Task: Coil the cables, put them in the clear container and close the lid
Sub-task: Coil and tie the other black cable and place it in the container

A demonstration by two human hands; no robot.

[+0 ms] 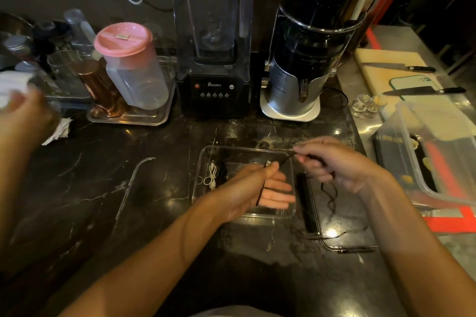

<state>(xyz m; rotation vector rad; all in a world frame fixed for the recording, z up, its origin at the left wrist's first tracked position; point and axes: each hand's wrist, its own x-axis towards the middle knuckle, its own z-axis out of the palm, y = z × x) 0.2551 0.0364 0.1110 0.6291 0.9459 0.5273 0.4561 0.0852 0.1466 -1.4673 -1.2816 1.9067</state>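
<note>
A shallow clear container (pixel 206 152) lies on the dark marble counter. Inside it at the left rest a coiled white cable (pixel 211 175) and a small dark coiled cable (pixel 223 170). My left hand (pixel 260 186) hovers over the container and pinches the plug end of a black cable (pixel 331 201) with thumb and forefinger. My right hand (pixel 332 162) grips the same cable further along, holding it taut between the hands. The cable's loose length trails down onto the clear lid (pixel 342 237), which lies flat to the right of the container.
Behind stand a black blender (pixel 215 80), a juicer (pixel 304 69) and a metal tray (pixel 159 118) with a pink-lidded pitcher (pixel 128 64). Two knives lie on a cutting board (pixel 381 59) at the right, near a large plastic bin (pixel 412 157). Another person's hand (pixel 23 113) is at far left.
</note>
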